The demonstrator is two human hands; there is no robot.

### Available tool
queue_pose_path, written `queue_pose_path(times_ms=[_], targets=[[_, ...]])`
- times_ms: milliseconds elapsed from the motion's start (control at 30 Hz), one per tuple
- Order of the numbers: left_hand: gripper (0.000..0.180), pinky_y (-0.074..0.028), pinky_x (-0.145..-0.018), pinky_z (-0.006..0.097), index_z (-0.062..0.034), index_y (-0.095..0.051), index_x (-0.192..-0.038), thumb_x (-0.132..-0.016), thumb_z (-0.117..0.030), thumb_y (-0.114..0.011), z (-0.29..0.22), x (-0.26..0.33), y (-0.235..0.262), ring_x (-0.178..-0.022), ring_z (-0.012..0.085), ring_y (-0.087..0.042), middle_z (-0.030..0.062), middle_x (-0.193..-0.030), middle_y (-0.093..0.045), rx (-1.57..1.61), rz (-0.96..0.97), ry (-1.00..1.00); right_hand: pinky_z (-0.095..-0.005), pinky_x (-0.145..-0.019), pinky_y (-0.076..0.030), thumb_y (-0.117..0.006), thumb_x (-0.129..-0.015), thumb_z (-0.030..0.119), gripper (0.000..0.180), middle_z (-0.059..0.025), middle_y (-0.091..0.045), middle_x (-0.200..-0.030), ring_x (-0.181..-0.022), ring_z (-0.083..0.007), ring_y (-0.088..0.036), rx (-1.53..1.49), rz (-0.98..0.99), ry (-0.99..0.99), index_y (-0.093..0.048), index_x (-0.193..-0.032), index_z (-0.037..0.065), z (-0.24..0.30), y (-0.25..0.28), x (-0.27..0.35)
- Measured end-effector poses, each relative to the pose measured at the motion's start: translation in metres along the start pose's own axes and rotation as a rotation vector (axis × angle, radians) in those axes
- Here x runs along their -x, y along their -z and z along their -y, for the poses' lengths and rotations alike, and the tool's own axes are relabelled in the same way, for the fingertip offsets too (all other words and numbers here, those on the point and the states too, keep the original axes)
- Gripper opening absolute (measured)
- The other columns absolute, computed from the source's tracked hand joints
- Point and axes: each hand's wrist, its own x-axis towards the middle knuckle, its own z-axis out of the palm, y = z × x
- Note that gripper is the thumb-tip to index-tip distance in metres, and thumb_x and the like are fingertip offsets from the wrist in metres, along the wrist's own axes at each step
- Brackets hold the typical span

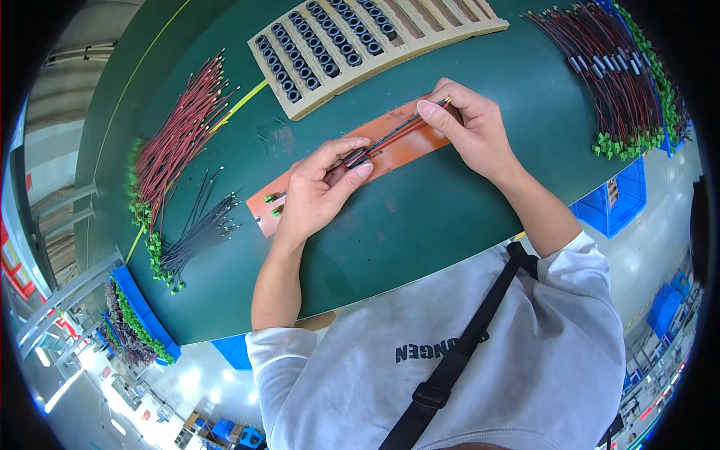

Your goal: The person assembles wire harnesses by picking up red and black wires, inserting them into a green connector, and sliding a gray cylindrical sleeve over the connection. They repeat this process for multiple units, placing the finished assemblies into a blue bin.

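My left hand point(309, 196) is closed around a black cylindrical ferrite core point(355, 157), pinched between thumb and fingers. A pair of red and black wires point(397, 135) runs through the core and stretches up to the right. Close to their tips, my right hand point(474, 127) pinches the wires between thumb and fingers. Small green connectors point(276, 211) show just left of my left hand; whether they end these same wires is hidden by the hand. Beneath both hands lies a long orange strip point(409, 156) on the green table.
A cardboard tray point(330, 96) with rows of black cores stands at the back. Loose red wires point(180, 112) and black wires point(199, 234) lie at left. Wires with cores point(611, 90) are piled at far right. Blue bins point(611, 202) sit by the table's edge.
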Motion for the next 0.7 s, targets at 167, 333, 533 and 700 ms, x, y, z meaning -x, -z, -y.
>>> queue_pose_path(times_ms=[167,333,533,700], targets=[[0.034,-0.054,-0.087,0.026,0.0012,-0.065,-0.130,-0.097,-0.007,-0.068,-0.001,0.001,0.002,-0.093,0.0123,-0.070,0.0078,-0.103,-0.074,-0.007,0.001,0.003,-0.0235,-0.064,-0.037,-0.065,-0.102,0.019,0.022,0.0042,-0.049,-0.079,-0.070,-0.0047,-0.042,-0.085,-0.003,-0.025,-0.064,-0.086,0.003,-0.004,-0.002,0.001],[0.031,-0.055,-0.083,0.026,0.0002,-0.068,-0.127,-0.097,-0.009,-0.068,0.002,0.000,0.004,-0.090,0.0130,-0.071,0.0088,-0.105,-0.075,-0.051,0.018,-0.054,-0.0224,-0.064,-0.036,-0.064,-0.102,0.017,0.023,0.0056,-0.046,-0.077,-0.070,-0.0040,-0.041,-0.140,-0.015,-0.028,-0.062,-0.084,0.003,-0.005,-0.005,0.000],[0.029,-0.055,-0.079,0.029,0.0002,-0.069,-0.125,-0.097,-0.008,-0.067,-0.005,0.002,0.002,-0.088,0.0145,-0.069,0.0094,-0.110,-0.074,-0.024,0.062,-0.066,-0.0229,-0.065,-0.037,-0.063,-0.102,0.015,0.024,0.0043,-0.049,-0.078,-0.070,-0.0042,-0.043,-0.183,-0.062,-0.018,-0.059,-0.081,0.004,-0.011,0.002,-0.002],[0.028,-0.054,-0.086,0.030,0.0006,-0.065,-0.129,-0.103,-0.010,-0.058,0.008,0.004,0.007,-0.096,0.0160,-0.069,0.0092,-0.111,-0.073,0.259,0.079,-0.055,-0.0243,-0.073,-0.048,-0.056,-0.106,0.018,0.020,-0.0019,-0.061,-0.090,-0.076,-0.0084,-0.056,-0.493,-0.104,-0.053,-0.066,-0.102,0.000,0.012,0.007,-0.008]])
